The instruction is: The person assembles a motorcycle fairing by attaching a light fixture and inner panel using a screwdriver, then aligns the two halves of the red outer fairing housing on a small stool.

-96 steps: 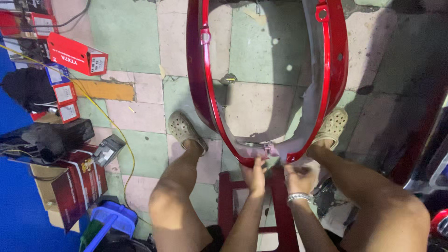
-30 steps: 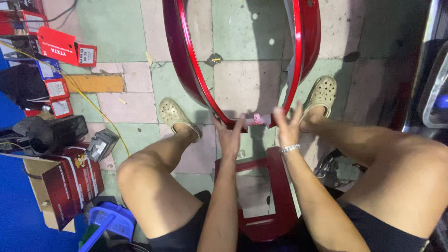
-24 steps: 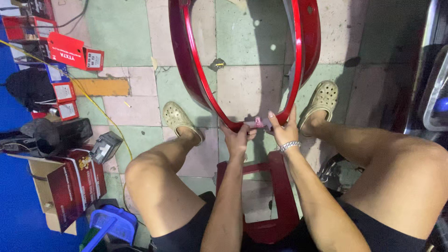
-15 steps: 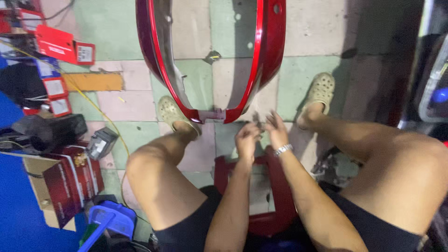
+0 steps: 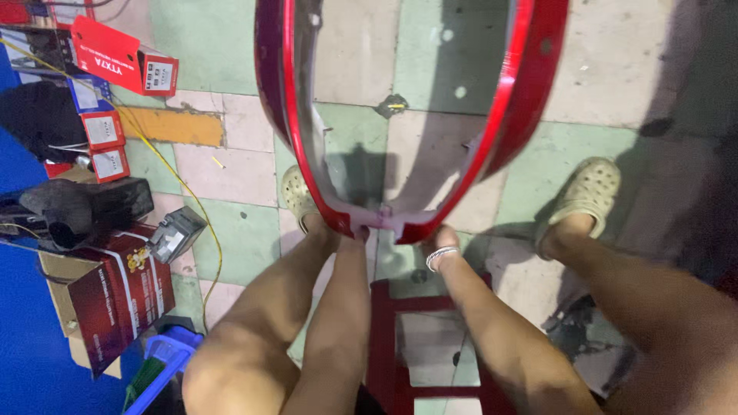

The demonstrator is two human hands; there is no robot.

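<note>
A large glossy red U-shaped plastic body panel [image 5: 507, 115] hangs in front of me, its two arms running up out of view and its closed end low between my knees. My left hand [image 5: 355, 230] grips the closed end from underneath on the left side; only the wrist and a few fingers show. My right hand [image 5: 441, 237], with a silver bracelet on the wrist, grips the same end on the right and is mostly hidden behind the panel. Both forearms reach out over a red plastic stool [image 5: 407, 346].
My feet in beige clogs [image 5: 590, 194] rest on a green and cream tiled floor [image 5: 231, 154]. At the left lie red boxes [image 5: 123, 65], a dark red carton [image 5: 115, 292], a black bag, a small grey battery [image 5: 177, 234], a yellow cable and a blue crate [image 5: 165, 361].
The red panel has been lifted and swung closer to me and to the right. Both hands went from loosely touching its lower end to gripping it.
</note>
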